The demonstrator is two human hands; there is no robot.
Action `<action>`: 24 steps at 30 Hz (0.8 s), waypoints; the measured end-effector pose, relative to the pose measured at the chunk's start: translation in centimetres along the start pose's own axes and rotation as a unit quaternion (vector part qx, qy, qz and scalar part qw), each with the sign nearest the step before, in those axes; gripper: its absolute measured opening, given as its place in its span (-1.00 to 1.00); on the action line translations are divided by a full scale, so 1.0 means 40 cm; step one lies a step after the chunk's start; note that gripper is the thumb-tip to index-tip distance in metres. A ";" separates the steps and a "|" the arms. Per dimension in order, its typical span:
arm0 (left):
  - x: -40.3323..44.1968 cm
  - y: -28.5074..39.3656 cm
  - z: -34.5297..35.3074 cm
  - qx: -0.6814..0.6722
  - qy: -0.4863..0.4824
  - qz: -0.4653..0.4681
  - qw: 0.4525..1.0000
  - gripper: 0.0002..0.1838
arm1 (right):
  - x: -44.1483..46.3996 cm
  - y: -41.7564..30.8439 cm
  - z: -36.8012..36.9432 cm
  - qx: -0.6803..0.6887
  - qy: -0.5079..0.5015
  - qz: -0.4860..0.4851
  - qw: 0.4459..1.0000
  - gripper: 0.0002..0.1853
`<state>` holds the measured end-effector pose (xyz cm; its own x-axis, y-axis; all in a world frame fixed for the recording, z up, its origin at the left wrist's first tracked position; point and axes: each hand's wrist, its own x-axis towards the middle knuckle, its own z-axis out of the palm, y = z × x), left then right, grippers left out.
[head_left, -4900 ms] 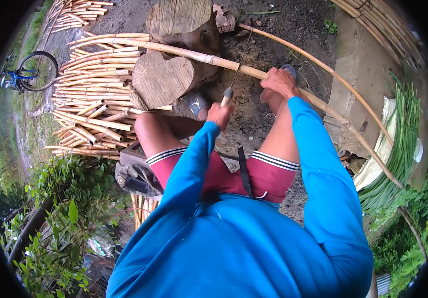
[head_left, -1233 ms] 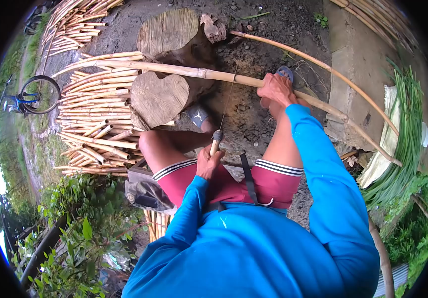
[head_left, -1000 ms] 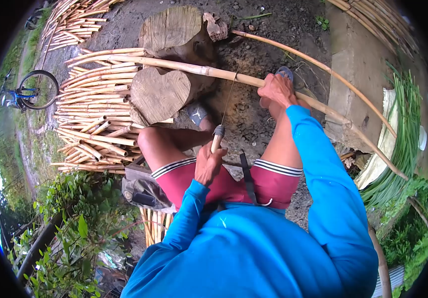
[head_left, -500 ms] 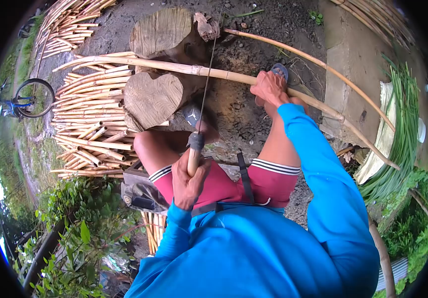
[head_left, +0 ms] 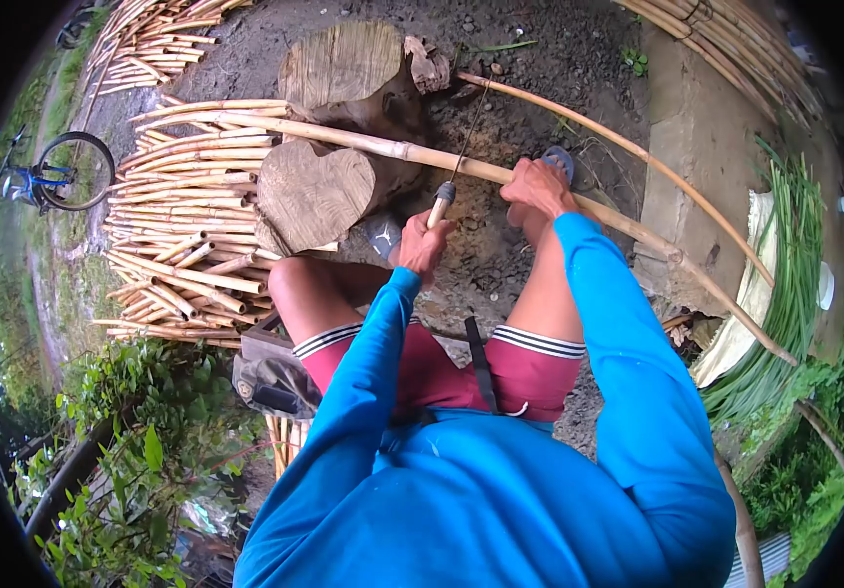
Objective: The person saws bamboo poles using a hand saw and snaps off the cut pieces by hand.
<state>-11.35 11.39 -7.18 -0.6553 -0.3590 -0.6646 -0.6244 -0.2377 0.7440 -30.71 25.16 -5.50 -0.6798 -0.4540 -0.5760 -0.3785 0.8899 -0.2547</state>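
Observation:
My left hand [head_left: 424, 245] is closed round the pale wooden handle of a long thin-bladed cutting tool [head_left: 439, 204], which has a dark collar. Its blade, seen nearly edge-on, points away from me and crosses a long bamboo pole [head_left: 628, 223]; whether it touches the pole I cannot tell. My right hand [head_left: 540, 188] grips this pole, just right of the blade. The pole's left part lies across the gap between a round stump [head_left: 339, 64] and a heart-shaped stump [head_left: 314, 191], over the pile of cut bamboo [head_left: 197, 186].
A thinner curved pole [head_left: 628, 147] lies beyond, across a concrete edge [head_left: 672, 147]. Long green leaves [head_left: 785, 255] lie at right, with more bamboo poles [head_left: 726, 44] at upper right. A bicycle [head_left: 54, 181] stands far left. A dark bag [head_left: 280, 382] sits beside my left leg.
My left hand has moved forward and to the right with the tool, so the blade crosses the pole nearer my right hand. My right hand keeps its grip on the pole.

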 end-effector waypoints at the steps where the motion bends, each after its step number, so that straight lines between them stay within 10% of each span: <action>1: -0.001 0.007 0.005 -0.001 0.001 0.002 1.000 -0.73 | -0.001 -0.001 -0.001 -0.004 0.003 -0.006 1.000 -0.60; 19: -0.046 -0.119 0.004 0.165 0.101 -0.017 0.981 -0.57 | 0.003 0.031 0.060 -0.007 0.019 -0.012 1.000 -0.53; 21: -0.130 -0.234 -0.063 0.229 0.108 0.089 0.963 -0.62 | 0.010 0.005 0.022 -0.025 0.076 -0.006 0.997 -0.56; 24: -0.221 -0.112 -0.082 0.217 0.087 -0.016 0.972 -0.59 | 0.027 0.015 0.014 -0.010 0.024 -0.040 0.999 -0.56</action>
<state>-1.37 12.66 -4.40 -0.5750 -0.5132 -0.6372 -0.7882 0.1387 0.5995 -31.31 25.24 -6.70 -0.6757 -0.5257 -0.5169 -0.4447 0.8498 -0.2830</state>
